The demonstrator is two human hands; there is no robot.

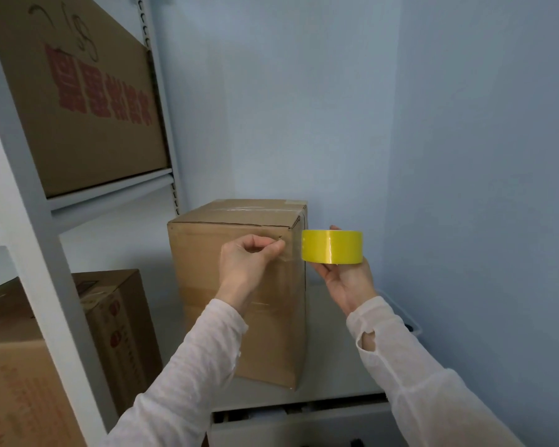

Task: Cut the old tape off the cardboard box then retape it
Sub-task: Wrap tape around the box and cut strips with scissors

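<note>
The tall brown cardboard box [204, 272] stands upright on the pale grey table [326, 337], tucked toward the corner of the blue walls. Its flaps are down, and a glossy strip of clear tape [249, 208] runs across its top and over the right edge. And here is the left hand [249, 257], thumb and forefinger pinched tight against the front face near the upper right corner. It looks to be pinning the free end of the tape there, though the strip itself is hard to make out. At three o'clock of that pinch, just off the box's edge, the right hand [346, 282] cups the roll of yellow packing tape [331, 246] from beneath, fingers curled round it, roll on edge. Retaping seems under way.

Now the risks. If the pinch slips as the roll pulls away, the end could lift and fold onto itself. A slanted pull would lay the strip crooked or wrinkled round the corner. A hard tug could slide or tip this tall box.

Out at nine o'clock, a white metal shelf rack [29, 221] carries more printed cardboard cartons [88, 108].
</note>
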